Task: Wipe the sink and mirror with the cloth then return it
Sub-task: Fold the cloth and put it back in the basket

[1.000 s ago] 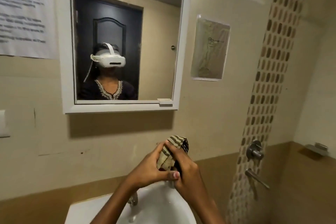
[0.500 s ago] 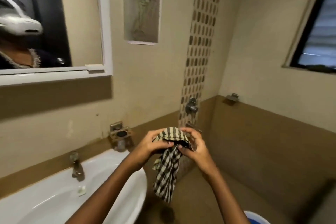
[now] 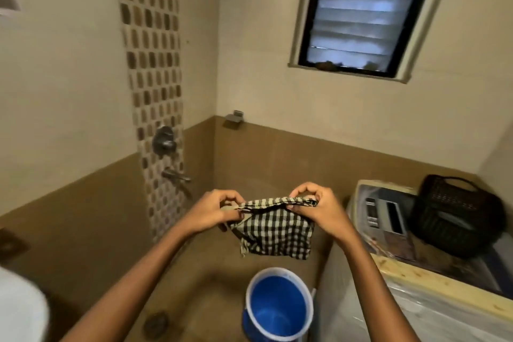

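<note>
Holding a black-and-cream checked cloth [image 3: 273, 226] stretched between both hands, the person keeps it in the air above a blue bucket [image 3: 277, 305] that stands on the brown floor. The left hand [image 3: 211, 211] pinches the cloth's top left corner, thumb and fingers closed tight on the fabric; the right hand [image 3: 313, 209] pinches the top right corner the same way, fingers curled and shut on the folded upper edge. The cloth hangs down from that edge as a folded rectangle, with a small fringe at its lower left corner. It touches nothing but the hands.

Measured from the bucket: a floor drain [image 3: 156, 323] lies to its left, and a washing machine [image 3: 416, 280] under a clear plastic cover stands just to its right. A dark woven basket [image 3: 458, 216] sits on the machine's top, at the far end. Beyond the bucket, on the wall with the strip of mosaic tile [image 3: 151, 78], are a round chrome mixer knob [image 3: 164, 141] and a spout [image 3: 176, 175] below it. Higher up and to the right is a louvred window [image 3: 366, 8] in a dark frame. A white curved edge of the sink [image 3: 19, 305] shows far to the bucket's left, well apart from the cloth.
</note>
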Motion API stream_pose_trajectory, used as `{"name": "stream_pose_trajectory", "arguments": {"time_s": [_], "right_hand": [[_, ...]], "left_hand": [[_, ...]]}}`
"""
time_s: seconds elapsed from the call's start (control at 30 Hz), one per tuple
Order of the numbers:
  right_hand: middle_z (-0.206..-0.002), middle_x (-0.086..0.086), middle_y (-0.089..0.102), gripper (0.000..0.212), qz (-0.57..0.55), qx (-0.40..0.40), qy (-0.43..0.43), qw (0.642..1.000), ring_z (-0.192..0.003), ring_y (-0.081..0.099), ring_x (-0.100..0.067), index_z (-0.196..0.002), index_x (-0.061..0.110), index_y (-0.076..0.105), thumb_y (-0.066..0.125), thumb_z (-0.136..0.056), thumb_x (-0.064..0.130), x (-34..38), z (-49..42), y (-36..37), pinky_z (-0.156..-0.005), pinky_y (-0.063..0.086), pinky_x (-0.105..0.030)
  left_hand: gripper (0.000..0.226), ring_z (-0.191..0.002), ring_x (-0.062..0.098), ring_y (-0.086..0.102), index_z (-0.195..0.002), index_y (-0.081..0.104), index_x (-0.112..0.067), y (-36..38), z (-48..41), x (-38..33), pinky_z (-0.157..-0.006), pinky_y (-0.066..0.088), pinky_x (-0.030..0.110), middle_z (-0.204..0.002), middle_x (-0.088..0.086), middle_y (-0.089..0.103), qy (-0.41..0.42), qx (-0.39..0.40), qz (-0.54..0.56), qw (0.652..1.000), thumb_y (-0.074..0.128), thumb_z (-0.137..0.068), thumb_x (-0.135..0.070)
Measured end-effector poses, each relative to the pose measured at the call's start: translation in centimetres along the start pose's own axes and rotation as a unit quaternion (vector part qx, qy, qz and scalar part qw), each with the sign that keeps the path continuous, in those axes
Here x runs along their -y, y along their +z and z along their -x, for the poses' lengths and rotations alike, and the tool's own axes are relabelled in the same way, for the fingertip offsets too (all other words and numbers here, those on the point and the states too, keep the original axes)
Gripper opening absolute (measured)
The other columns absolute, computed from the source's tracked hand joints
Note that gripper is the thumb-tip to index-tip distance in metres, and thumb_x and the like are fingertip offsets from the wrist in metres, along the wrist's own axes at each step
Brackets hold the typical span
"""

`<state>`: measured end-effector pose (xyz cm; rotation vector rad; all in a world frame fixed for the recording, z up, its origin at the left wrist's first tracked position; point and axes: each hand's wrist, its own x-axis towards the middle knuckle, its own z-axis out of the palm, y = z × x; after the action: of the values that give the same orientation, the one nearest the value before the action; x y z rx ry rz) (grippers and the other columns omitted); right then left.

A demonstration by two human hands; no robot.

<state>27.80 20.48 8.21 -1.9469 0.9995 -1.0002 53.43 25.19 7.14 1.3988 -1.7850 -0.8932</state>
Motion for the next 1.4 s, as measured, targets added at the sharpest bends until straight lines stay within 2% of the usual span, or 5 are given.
{"name": "stream_pose_trajectory", "arguments": {"time_s": [0.43, 0.77, 0.9, 1.23, 1.4], "right_hand": [[-0.086, 0.004, 0.072, 0.008, 0.083, -0.303, 0.176, 0.933, -0.077, 0.066, -0.001, -0.078, 0.026, 0.067, 0.067, -0.083, 0.02, -14.9, 8.9, -27.0, -0.074, 0.05, -0.031], [-0.096, -0.012, 0.069, 0.01, 0.143, -0.455, 0.258, 0.84, -0.092, 0.064, -0.031, -0.088, 0.014, 0.062, 0.068, -0.082, 0.02, -24.3, 7.4, -40.8, -0.082, 0.051, -0.041], [-0.109, -0.018, 0.065, 0.027, 0.224, -0.469, 0.31, 0.796, -0.102, 0.06, -0.032, -0.109, 0.001, 0.059, 0.063, -0.086, 0.014, -27.4, 5.4, -43.8, -0.086, 0.046, -0.034], [-0.107, -0.003, 0.068, 0.069, 0.242, -0.179, 0.303, 0.904, -0.098, 0.061, -0.016, -0.105, 0.019, 0.064, 0.058, -0.064, 0.075, -27.9, 7.3, -42.6, -0.08, 0.048, -0.027], [-0.129, -0.006, 0.054, 0.038, 0.488, -0.021, 0.36, 0.795, -0.124, 0.043, -0.025, -0.121, 0.019, 0.05, 0.062, -0.086, 0.031, -28.5, 6.3, -41.6, -0.101, 0.027, -0.043]], "left_hand": [[0.01, -0.068, 0.003, 0.062, -0.1, 0.06, -0.009, 30.6, -24.1, -9.8, -0.06, 0.049, 0.013, -0.084, 0.0, 0.064, -0.02, 0.149, 0.28, 0.948, 0.052, -0.094, -0.008], [0.031, -0.102, 0.025, 0.059, -0.116, 0.052, -0.013, 43.4, -38.8, -18.0, -0.088, 0.05, 0.036, -0.119, 0.011, 0.06, -0.011, 0.123, 0.246, 0.961, 0.064, -0.088, -0.012], [0.041, -0.094, 0.024, 0.056, -0.125, 0.047, -0.009, 46.8, -42.3, -18.6, -0.068, 0.044, 0.026, -0.098, 0.008, 0.058, 0.037, 0.092, 0.144, 0.985, 0.064, -0.088, -0.014], [0.024, -0.124, 0.019, 0.038, -0.101, 0.067, -0.033, 49.2, -42.3, -14.1, -0.109, 0.014, 0.056, -0.113, -0.003, 0.061, 0.218, 0.244, -0.187, 0.926, 0.061, -0.084, -0.049], [0.037, -0.134, 0.026, 0.03, -0.121, 0.054, -0.025, 48.4, -41.1, -14.5, -0.112, 0.001, 0.064, -0.129, 0.004, 0.055, 0.258, 0.205, -0.363, 0.872, 0.062, -0.086, -0.031]]}}
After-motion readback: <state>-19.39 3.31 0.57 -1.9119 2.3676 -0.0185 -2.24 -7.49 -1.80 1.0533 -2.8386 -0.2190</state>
